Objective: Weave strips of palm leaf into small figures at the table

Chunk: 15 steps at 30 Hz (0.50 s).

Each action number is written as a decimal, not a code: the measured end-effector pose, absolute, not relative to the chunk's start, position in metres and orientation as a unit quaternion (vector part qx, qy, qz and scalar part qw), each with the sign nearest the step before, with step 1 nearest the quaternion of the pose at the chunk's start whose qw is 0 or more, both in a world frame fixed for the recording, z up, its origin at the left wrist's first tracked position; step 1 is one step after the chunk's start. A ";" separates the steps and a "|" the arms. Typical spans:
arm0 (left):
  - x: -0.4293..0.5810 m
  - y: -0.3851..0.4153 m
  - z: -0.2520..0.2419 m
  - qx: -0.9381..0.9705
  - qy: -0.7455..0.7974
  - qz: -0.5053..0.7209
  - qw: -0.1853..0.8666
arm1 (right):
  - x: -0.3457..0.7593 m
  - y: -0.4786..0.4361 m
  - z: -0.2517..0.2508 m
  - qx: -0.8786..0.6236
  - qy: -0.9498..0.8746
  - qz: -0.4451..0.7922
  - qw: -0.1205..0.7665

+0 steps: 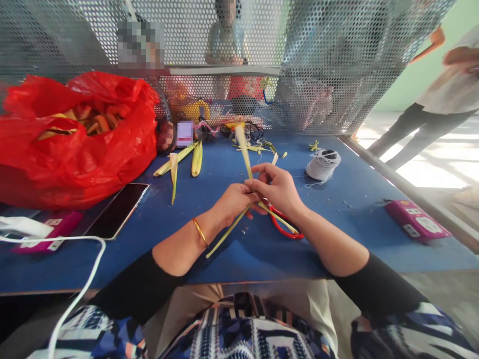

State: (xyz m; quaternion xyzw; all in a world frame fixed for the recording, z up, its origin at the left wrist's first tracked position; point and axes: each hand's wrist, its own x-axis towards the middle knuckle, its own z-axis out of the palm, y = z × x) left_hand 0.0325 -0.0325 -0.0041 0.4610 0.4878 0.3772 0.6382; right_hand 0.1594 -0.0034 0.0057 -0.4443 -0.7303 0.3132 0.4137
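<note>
Left hand [236, 198] and right hand [280, 185] meet above the surface [355, 229], each grip pinched closed on the husk [244, 149]. One end points up and away; thin strips slant down to either side. A red loop [275, 225] lies by the right wrist, thread [322, 167] farther right, a red bag [127, 144] at left.

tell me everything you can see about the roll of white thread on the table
The roll of white thread is a squat, rounded bundle of fine windings, with a dark patch on top crossed by strands; whether that is a core or a hollow, I cannot tell. It rests on the blue table, to the right of and apart from the right hand. Loose thread trails at its near left side, and a small green scrap lies behind it.
</note>
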 end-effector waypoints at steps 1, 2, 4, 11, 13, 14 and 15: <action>0.033 -0.033 -0.004 0.464 0.493 0.376 0.633 | 0.158 -0.004 0.005 -0.458 -0.719 0.317 0.415; 0.033 -0.033 -0.003 0.465 0.496 0.376 0.629 | 0.158 -0.004 0.005 -0.463 -0.717 0.319 0.412; 0.033 -0.033 -0.001 0.464 0.503 0.378 0.624 | 0.157 -0.005 0.004 -0.454 -0.734 0.325 0.386; 0.025 -0.025 0.001 0.406 0.509 0.450 0.612 | 0.159 -0.016 0.010 -0.380 -0.772 0.207 0.466; 0.018 -0.021 0.005 0.361 0.498 0.469 0.633 | 0.159 -0.020 0.010 -0.331 -0.810 0.095 0.475; 0.014 -0.020 0.008 0.339 0.491 0.468 0.652 | 0.160 -0.021 0.009 -0.298 -0.834 0.034 0.464; 0.011 -0.019 0.011 0.322 0.484 0.464 0.669 | 0.159 -0.021 0.007 -0.264 -0.857 -0.024 0.442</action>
